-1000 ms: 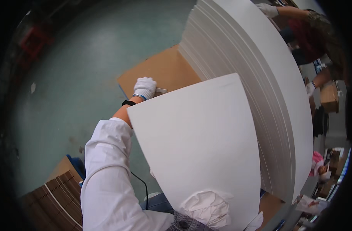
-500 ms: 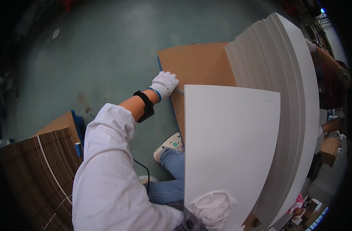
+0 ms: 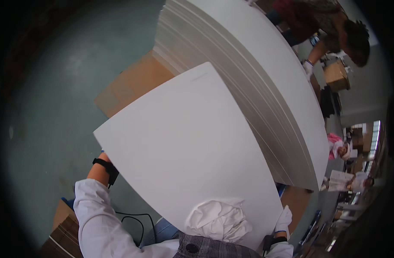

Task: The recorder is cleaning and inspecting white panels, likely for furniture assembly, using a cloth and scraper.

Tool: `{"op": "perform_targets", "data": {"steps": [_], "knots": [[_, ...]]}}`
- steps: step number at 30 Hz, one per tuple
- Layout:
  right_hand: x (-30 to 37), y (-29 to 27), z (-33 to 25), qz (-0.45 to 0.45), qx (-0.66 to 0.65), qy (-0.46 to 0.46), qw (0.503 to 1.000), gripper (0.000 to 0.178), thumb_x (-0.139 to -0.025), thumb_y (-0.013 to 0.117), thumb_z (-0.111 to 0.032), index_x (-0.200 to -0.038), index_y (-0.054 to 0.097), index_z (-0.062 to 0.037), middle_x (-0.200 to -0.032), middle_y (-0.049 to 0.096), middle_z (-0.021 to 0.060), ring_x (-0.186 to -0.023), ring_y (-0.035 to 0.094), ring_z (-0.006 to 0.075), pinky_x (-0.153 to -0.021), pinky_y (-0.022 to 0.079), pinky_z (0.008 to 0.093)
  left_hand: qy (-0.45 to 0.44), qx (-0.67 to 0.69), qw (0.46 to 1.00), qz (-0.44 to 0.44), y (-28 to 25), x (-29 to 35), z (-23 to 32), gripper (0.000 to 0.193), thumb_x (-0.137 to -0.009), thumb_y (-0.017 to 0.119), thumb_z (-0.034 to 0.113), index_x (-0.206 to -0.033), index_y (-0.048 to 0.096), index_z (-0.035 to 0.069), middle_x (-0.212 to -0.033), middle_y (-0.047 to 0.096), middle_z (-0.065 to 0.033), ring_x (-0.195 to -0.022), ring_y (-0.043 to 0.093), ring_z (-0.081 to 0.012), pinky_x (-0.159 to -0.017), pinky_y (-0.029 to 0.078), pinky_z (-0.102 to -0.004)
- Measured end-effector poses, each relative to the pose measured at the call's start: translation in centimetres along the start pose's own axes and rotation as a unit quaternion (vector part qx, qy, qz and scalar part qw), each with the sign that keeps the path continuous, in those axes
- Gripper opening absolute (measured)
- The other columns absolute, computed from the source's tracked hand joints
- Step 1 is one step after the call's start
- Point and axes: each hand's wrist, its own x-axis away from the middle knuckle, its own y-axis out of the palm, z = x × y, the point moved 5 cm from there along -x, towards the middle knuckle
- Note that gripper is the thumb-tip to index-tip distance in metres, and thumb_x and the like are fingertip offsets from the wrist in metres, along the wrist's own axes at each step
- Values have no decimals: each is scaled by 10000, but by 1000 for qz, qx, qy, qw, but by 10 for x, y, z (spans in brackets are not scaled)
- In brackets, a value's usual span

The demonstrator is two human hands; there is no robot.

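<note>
A large white board (image 3: 171, 142) lies tilted across the middle, in front of my body. A crumpled white cloth (image 3: 220, 220) rests on its near end. My right hand (image 3: 284, 221), in a white glove, grips the board's right edge near the bottom. My left forearm (image 3: 100, 172), with a black wrist strap, reaches to the board's left edge. The left hand is hidden beneath the board, so its fingers do not show. Just beyond the board, a tall stack of white boards (image 3: 235, 69) curves from the upper left to the lower right.
Brown cardboard (image 3: 134, 81) lies under the stack on the green floor (image 3: 55, 107). More stacked cardboard (image 3: 63, 232) stands at lower left. A co-worker (image 3: 326, 30) in gloves leans by the stack's far side. Other people and a carton (image 3: 336, 75) are farther right.
The board has swung leftward and now covers my left hand. My right hand has come into view on the right edge. The view has turned, shifting the stack up and left.
</note>
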Motion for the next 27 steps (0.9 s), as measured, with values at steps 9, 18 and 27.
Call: {"op": "perform_targets", "data": {"steps": [9,18,27], "knots": [[8,-13,-28,30,-28,-60,997,448,-918,440,-393,-735,632,-32,-771,635,186,-784,605,380,-712,452,465,-73,-92,993,9,-30,-31,9,258,-872,539,179,-1027,587,-21,-995,620,-182,-927,606,-318,-837,495,-413],[26,-17,-27,31,-26,-60,997,475,-913,417,-410,-706,636,-43,-767,640,172,-764,603,377,-699,450,475,-145,-18,985,87,-84,-14,-28,280,-884,511,154,-1069,570,-47,-1052,609,-189,-981,596,-312,-880,489,-410],[12,-8,-31,13,-40,-93,995,453,-906,411,-403,-725,639,-56,-764,640,162,-767,598,369,-700,447,474,-165,158,949,218,-168,11,-19,304,-896,482,130,-1111,552,-73,-1108,597,-196,-1034,586,-306,-922,482,-406]]}}
